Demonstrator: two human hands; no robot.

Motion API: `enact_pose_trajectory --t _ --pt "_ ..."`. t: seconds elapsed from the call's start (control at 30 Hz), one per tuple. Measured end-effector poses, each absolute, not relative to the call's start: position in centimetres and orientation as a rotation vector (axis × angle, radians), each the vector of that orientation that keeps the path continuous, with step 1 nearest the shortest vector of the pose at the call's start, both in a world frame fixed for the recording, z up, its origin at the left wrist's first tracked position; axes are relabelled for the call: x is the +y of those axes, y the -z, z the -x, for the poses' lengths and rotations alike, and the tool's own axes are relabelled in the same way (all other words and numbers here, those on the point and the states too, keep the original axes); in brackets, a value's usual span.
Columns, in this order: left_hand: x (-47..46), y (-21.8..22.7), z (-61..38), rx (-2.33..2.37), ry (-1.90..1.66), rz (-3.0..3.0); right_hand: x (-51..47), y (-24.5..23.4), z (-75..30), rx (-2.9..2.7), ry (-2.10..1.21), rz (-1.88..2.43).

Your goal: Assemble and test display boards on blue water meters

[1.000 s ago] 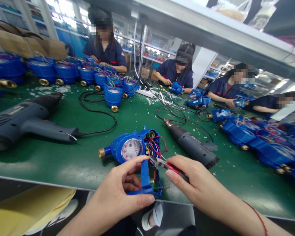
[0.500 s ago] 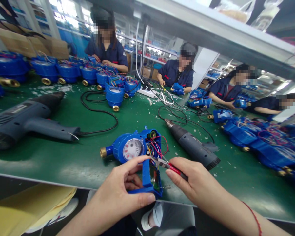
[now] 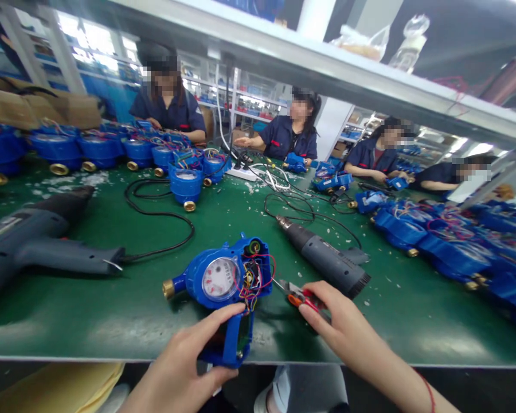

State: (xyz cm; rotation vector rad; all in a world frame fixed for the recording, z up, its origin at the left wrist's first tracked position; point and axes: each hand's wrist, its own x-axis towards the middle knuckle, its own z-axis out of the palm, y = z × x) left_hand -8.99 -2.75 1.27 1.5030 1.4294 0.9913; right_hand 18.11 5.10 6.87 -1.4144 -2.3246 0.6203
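Head view: water meter [image 3: 217, 281] lies on the green surface [image 3: 90, 327] near its front edge, dial up, brass end pointing left. Its compartment is open, with a tight bunch of colored wires [image 3: 251, 281] coming out. My left hand [image 3: 184, 361] is closed around a blue cover [image 3: 223, 357] below the meter, fingertips [image 3: 236, 310] reaching up to the meter body. Circuit board [image 3: 242, 338] shows inside the cover, and the wires run down toward it. My right hand [image 3: 348, 332] is closed on the red and orange handles of small pliers [image 3: 298, 297], tips aimed at the wires, just apart from them. Can't tell how far the jaws are open.

Risks: wires are packed close, so a slip of the tips could nick the wrong one. Cover sits right at the edge; if it drops or gets pulled away, the wires take the strain at their joints. White flecks [image 3: 251, 186] are scattered on the surface and could get onto the exposed board. Heat gun [image 3: 327, 261] lies just beyond my right hand. Can't tell if it's hot, so I'd treat it as live.
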Motion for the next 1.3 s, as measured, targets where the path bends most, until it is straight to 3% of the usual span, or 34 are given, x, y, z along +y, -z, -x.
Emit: enact_pose_trajectory --t 0.17,0.3,0.4,0.57,0.7,1.0,1.17,1.3 --pt "-3.3 -1.5 10.0 1.436 -1.085 -1.51 2.8 -4.2 -20.0 -2.308 -0.385 1.346" --pt "-3.3 -2.4 10.3 1.406 -1.095 -1.378 1.0 -2.6 -24.6 -2.254 0.01 1.243" --pt "-3.0 -3.0 9.9 1.282 -1.151 -1.141 0.6 -1.1 -29.6 -2.111 0.152 1.397" --pt "-2.7 -3.3 8.7 1.067 -1.216 -0.822 4.1 -0.5 -36.3 -1.698 0.158 1.88" --pt "-2.8 -3.2 8.0 1.037 -1.268 -0.786 9.0 -1.7 -37.8 -1.716 0.082 1.882" --pt "-3.5 -2.7 7.8 1.076 -1.354 -0.718 7.9 -5.8 -28.9 -1.699 0.241 1.41" --pt "-3.5 -2.4 7.9 1.133 -1.348 -0.72 5.5 -6.5 -19.1 -2.095 0.02 0.878" --pt "-3.6 -2.5 8.0 1.187 -1.345 -0.769 7.0 -6.2 -13.7 -2.331 -0.018 0.685"
